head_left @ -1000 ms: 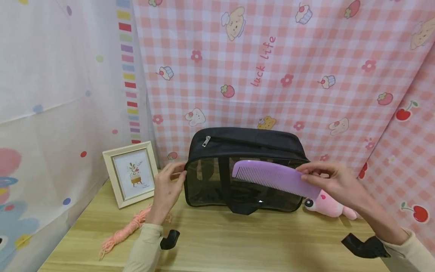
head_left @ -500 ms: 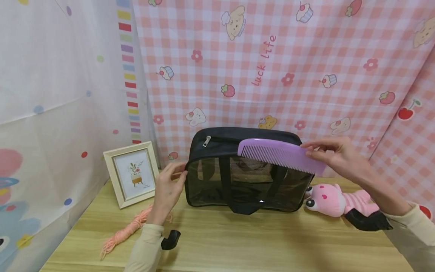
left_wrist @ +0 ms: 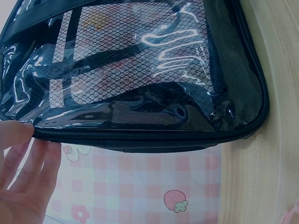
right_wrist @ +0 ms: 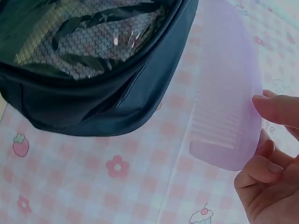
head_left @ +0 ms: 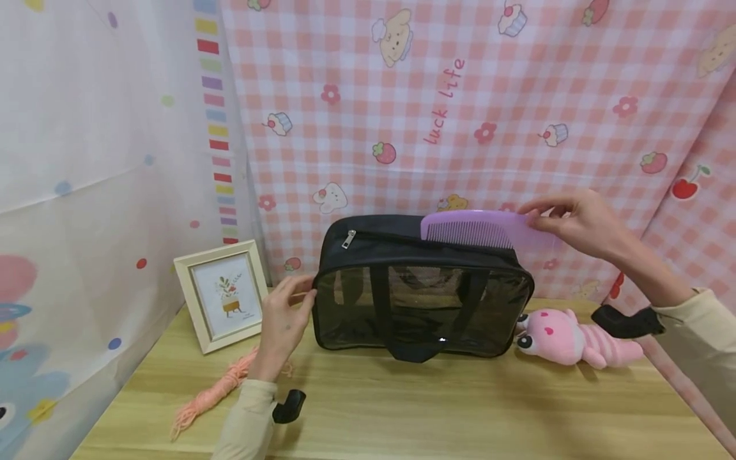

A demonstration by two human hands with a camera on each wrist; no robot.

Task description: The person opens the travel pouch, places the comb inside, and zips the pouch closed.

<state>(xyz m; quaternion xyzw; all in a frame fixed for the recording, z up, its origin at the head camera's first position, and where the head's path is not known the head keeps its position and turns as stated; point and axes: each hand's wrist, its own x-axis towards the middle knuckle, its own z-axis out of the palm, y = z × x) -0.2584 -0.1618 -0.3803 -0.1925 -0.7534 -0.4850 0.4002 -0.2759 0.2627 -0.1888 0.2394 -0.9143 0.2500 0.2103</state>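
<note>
A black bag with a see-through front stands upright on the table, its zipper pull at the left end of the top. My left hand pinches the bag's left edge; in the left wrist view the thumb lies on the front and the fingers behind. Between thumb and fingers, my right hand holds a purple comb by one end. The comb is level over the bag's top right, teeth down. The right wrist view shows part of the zipper parted.
A cream picture frame stands left of the bag, with a bundle of peach cord in front of it. A pink plush toy lies at the bag's right. Patterned cloth hangs close behind.
The right hand has raised the comb from in front of the bag's clear panel to its top edge, a little rightward. The left hand has stayed on the bag's edge.
</note>
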